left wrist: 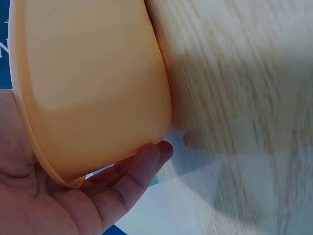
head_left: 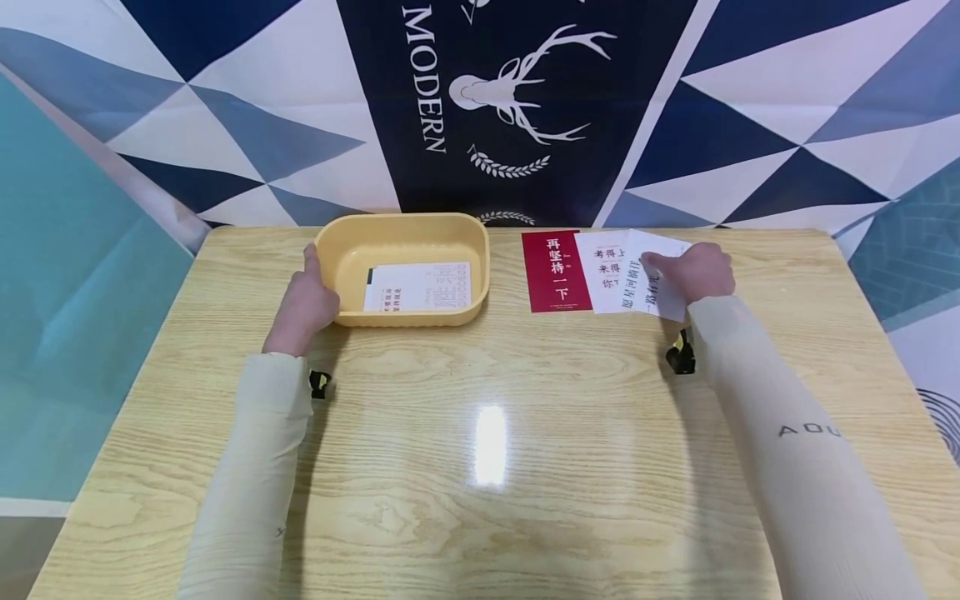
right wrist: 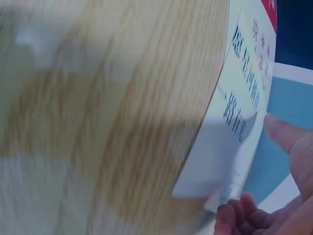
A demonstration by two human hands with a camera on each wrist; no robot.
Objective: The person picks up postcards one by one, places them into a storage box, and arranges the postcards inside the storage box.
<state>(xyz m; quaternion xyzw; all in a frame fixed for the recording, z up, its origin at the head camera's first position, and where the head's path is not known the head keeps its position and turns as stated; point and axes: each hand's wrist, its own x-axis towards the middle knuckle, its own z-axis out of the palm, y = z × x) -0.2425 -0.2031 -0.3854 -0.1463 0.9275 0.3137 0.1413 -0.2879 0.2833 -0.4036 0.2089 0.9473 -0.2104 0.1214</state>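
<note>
Cards lie in a short overlapping row to the right of the yellow tub on the wooden surface: a red card, a white card, and another white card. Your right hand pinches that last card between thumb and curled fingers. Your left hand grips the tub's left wall, fingers curled beneath it. One more card lies inside the tub.

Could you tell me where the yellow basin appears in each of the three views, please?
Head: yellow basin sits upper left of centre, the left hand gripping its left end.
Left wrist: its orange-yellow outer wall fills the upper left, fingers beneath it.
Right wrist: not in view.
Shared landmark: the wooden table.
</note>
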